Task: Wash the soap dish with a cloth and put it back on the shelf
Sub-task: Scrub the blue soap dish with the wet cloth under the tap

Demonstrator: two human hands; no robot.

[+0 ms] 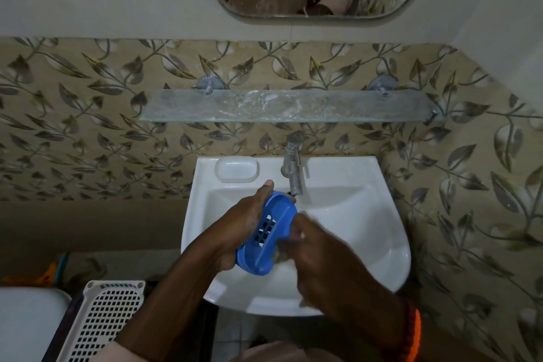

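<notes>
Blue dish (266, 232) over sink (367, 244), 6 o'clock of tap (294, 173). L hand (246, 223) clamps its left edge. R hand (308, 247) blurred at its right rim, grip/cloth can't tell. Tip: scrub slots, keep over basin. Shelf (288, 106) at 12.

The white ceramic sink (382, 244) sits below the long glass shelf (288, 106), with the metal tap (293, 167) at its far edge. The blue slotted plastic soap dish (264, 232) hangs over the basin between left hand (244, 220) and right hand (317, 256). A white perforated plastic basket (100, 323) lies near left.
</notes>
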